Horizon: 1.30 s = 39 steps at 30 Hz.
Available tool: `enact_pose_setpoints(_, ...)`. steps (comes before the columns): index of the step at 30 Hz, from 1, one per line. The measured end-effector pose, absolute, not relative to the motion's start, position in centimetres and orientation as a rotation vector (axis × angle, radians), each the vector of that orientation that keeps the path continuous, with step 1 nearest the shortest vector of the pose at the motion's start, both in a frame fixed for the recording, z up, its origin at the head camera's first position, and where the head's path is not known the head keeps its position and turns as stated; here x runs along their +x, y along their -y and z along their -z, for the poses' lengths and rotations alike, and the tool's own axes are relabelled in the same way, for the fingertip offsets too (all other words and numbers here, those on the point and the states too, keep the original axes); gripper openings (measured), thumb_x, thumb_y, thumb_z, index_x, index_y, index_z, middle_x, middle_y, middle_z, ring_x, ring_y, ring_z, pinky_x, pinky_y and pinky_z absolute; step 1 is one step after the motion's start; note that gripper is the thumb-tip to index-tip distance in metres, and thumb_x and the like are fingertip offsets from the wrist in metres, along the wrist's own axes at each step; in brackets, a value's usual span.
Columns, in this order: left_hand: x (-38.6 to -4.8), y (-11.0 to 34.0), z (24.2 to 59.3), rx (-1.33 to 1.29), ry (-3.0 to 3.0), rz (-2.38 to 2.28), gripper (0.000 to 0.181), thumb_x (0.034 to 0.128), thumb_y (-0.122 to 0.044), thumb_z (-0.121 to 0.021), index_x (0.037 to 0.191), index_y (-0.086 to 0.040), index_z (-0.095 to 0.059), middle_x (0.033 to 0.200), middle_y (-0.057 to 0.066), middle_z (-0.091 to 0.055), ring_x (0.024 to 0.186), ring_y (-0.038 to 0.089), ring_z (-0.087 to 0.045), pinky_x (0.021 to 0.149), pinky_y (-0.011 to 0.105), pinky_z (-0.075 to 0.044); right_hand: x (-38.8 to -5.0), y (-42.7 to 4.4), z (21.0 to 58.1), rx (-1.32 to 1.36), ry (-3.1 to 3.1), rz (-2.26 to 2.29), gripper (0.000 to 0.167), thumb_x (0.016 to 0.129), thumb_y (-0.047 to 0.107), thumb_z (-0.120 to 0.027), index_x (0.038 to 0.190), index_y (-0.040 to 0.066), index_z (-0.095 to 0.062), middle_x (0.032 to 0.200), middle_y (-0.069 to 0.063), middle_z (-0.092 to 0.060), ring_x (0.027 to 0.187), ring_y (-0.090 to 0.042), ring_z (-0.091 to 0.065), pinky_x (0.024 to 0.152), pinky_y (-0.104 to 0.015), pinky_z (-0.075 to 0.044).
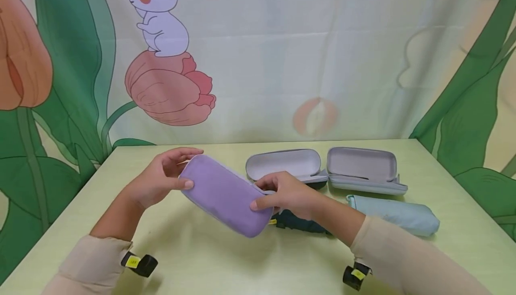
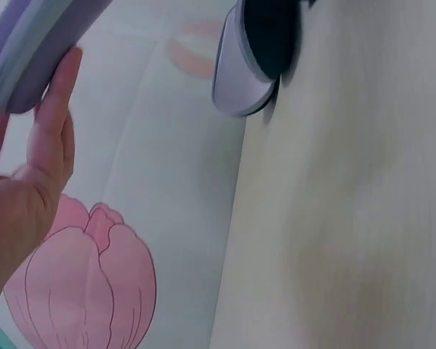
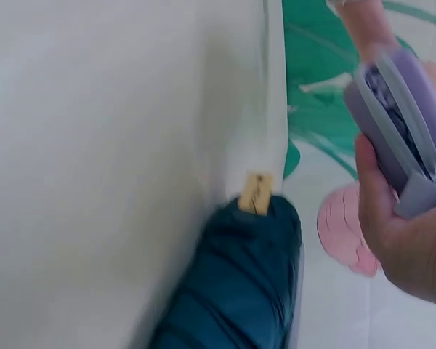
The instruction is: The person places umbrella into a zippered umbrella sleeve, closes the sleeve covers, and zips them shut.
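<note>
Both hands hold a purple zip case (image 1: 227, 194) tilted above the table. My left hand (image 1: 161, 176) grips its far left end, thumb on the upper face and fingers behind. My right hand (image 1: 288, 196) grips the other end near the zip edge, with the thumb on the upper face. In the right wrist view the zip side of the case (image 3: 396, 109) faces the camera, and a dark patterned strip shows along its gap. Beneath the right hand lies a dark teal folded umbrella (image 1: 302, 223) with a yellowish tag, partly hidden by that hand.
Two grey cases stand with lids raised at the back: one (image 1: 284, 162) behind the right hand, another (image 1: 363, 165) to its right. A light blue folded umbrella (image 1: 397, 214) lies in front of them, by the right forearm. A printed curtain (image 1: 258, 62) hangs behind the table (image 1: 193, 263).
</note>
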State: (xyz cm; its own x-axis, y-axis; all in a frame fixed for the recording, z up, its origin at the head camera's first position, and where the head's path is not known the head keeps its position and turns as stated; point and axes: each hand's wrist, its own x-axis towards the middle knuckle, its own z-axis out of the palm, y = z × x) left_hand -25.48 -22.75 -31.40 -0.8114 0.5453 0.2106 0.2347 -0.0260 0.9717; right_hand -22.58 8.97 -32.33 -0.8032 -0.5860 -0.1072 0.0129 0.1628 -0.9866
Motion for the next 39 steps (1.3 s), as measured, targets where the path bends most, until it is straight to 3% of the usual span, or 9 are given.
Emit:
enact_pose_setpoints(6, -24.7, 20.1, 31.2, 0.363, -1.969, -2.263, 0.034, 0.0917, -0.007, -0.066, 0.123, -0.014, -0.055, 0.112, 0.009, -0.053, 0.089, 0.017, -0.063, 0.080, 0.032, -0.056, -20.9, -8.0, 33.3, -0.380, -1.902, 1.931, 0.041, 0.080, 0.010, -0.074, 0.113, -0.011, -0.060, 0.098, -0.012, -0.065, 0.078, -0.018, -0.068, 0.070, -0.033, -0.057)
enact_pose_setpoints(15, -24.0, 16.8, 31.7, -0.009, -1.593, -2.453, 0.064, 0.0953, -0.018, -0.063, 0.147, -0.016, -0.024, 0.111, 0.003, -0.058, 0.090, 0.015, -0.064, 0.083, 0.028, -0.053, -20.2, -7.5, 33.9, -0.283, -1.858, 2.142, 0.044, 0.083, 0.009, -0.071, 0.118, -0.014, -0.058, 0.100, -0.014, -0.068, 0.085, -0.021, -0.068, 0.070, -0.032, -0.057)
enact_pose_setpoints(22, -22.3, 14.8, 33.6, 0.060, -1.546, -2.349, 0.076, 0.0939, -0.010, -0.058, 0.154, -0.013, -0.012, 0.120, 0.010, -0.055, 0.098, 0.022, -0.066, 0.089, 0.034, -0.052, -20.9, -6.7, 34.3, -0.162, -1.903, 2.237, 0.043, 0.086, 0.011, -0.073, 0.119, -0.011, -0.056, 0.113, -0.021, -0.062, 0.094, -0.026, -0.066, 0.081, -0.041, -0.056)
enact_pose_setpoints(30, -22.3, 13.7, 34.3, 0.242, -1.547, -2.279, 0.082, 0.0871, 0.000, -0.064, 0.153, -0.012, -0.017, 0.135, 0.016, -0.049, 0.106, 0.025, -0.063, 0.090, 0.038, -0.052, -20.9, -6.1, 34.5, -0.145, -1.879, 2.335, 0.046, 0.089, 0.013, -0.071, 0.124, -0.010, -0.051, 0.114, -0.021, -0.061, 0.094, -0.023, -0.065, 0.079, -0.037, -0.056)
enact_pose_setpoints(39, -22.5, 13.2, 34.5, 0.247, -1.585, -2.340, 0.080, 0.0845, 0.004, -0.067, 0.151, -0.010, -0.025, 0.131, 0.013, -0.053, 0.106, 0.026, -0.064, 0.086, 0.042, -0.054, -21.0, -6.6, 34.2, -0.195, -1.917, 2.273, 0.047, 0.089, 0.017, -0.072, 0.124, -0.007, -0.052, 0.110, -0.017, -0.061, 0.091, -0.020, -0.063, 0.078, -0.034, -0.055)
